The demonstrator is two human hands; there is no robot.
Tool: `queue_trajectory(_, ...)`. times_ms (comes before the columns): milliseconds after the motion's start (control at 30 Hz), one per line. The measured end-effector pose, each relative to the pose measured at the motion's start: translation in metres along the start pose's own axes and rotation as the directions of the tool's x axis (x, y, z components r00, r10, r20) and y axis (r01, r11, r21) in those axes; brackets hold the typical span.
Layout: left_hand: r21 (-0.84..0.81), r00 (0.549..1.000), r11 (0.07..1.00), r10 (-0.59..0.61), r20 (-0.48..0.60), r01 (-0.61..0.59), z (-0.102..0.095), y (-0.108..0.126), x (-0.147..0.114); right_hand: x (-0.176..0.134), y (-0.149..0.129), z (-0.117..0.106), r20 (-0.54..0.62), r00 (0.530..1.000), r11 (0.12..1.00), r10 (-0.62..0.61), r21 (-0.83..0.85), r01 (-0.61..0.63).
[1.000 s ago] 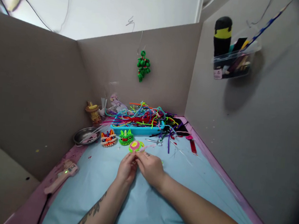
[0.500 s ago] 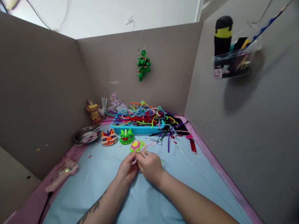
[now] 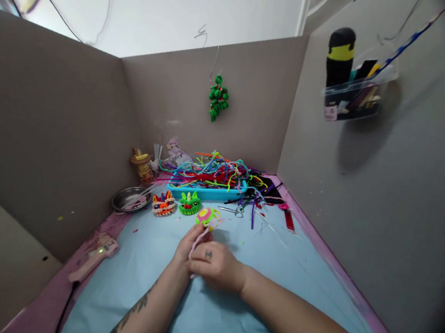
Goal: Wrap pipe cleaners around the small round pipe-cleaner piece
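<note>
My left hand (image 3: pixel 190 244) is closed on a small pipe-cleaner piece (image 3: pixel 205 216) with a yellow centre, a pink ring and a green-yellow edge, held up above the blue table cover. From it a pale pink pipe cleaner (image 3: pixel 194 245) runs down toward me. My right hand (image 3: pixel 216 265) is closed on that pale pink strand, below and right of the left hand; its fingertips are partly hidden. Beyond the hands sit a green pipe-cleaner animal head (image 3: pixel 190 204) and an orange and white one (image 3: pixel 163 204).
A blue tray (image 3: pixel 207 192) heaped with coloured pipe cleaners stands at the back. Scissors (image 3: pixel 237 211) lie in front of it. At left are a metal bowl (image 3: pixel 119 201) and a pink glue gun (image 3: pixel 95 260) with a cord. Grey partitions (image 3: pixel 249 95) enclose the table.
My right hand has moved down toward me, away from the left fingertips, drawing the pale pink pipe cleaner along. The view has shifted slightly.
</note>
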State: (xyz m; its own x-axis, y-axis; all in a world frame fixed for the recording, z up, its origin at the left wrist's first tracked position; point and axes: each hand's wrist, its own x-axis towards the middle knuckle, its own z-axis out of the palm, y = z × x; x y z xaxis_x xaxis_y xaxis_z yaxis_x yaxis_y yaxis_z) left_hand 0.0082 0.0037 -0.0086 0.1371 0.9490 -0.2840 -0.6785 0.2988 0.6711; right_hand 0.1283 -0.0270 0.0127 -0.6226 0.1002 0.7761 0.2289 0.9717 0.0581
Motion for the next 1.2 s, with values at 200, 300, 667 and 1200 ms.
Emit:
queue_trajectory(200,-0.027,0.997,0.997,0.071,0.035,-0.07,-0.001,-0.003,0.001,-0.003,0.004,-0.006,-0.114,0.982,0.986,0.153,0.089,-0.143)
queue_trajectory(300,-0.029,0.992,0.992,0.124,0.035,-0.123,0.003,-0.003,-0.004,-0.008,0.017,-0.015,-0.283,0.85,0.892,0.445,0.059,-0.448)
queue_trajectory(667,0.02,0.988,0.989,0.143,0.063,-0.145,0.009,-0.002,-0.013,-0.01,0.032,-0.015,-0.255,0.716,0.751,0.65,0.072,-0.656)
queue_trajectory(1200,0.113,0.982,0.977,0.17,0.08,-0.178,0.012,-0.003,-0.015,-0.014,0.034,-0.007,-0.217,0.696,0.718,0.684,0.037,-0.695)
